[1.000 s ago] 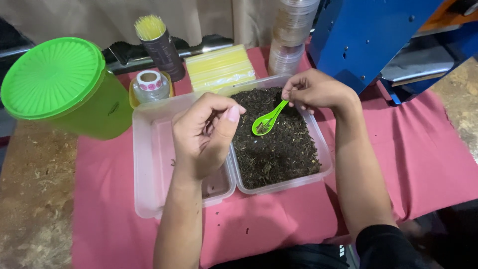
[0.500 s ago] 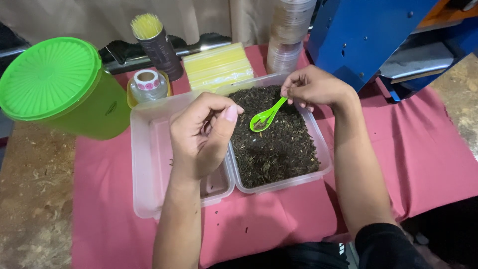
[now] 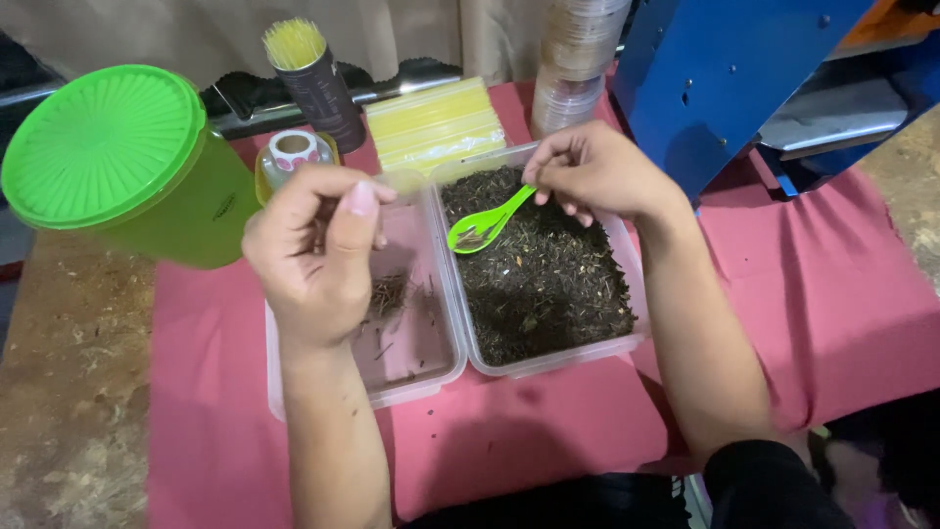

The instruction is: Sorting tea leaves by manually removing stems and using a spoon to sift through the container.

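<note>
Green plastic spoon, lightly loaded with dark dried leaves, hangs over the clear tub of leaves; my right hand pinches its handle. My left hand is curled closed above the emptier tub half, its contents hidden. Judged step: portioning. Next move calls for a level spoon.

A single head-worn camera looks steeply down, close over the pink-clothed table, both forearms entering from the frame's bottom edge.
</note>
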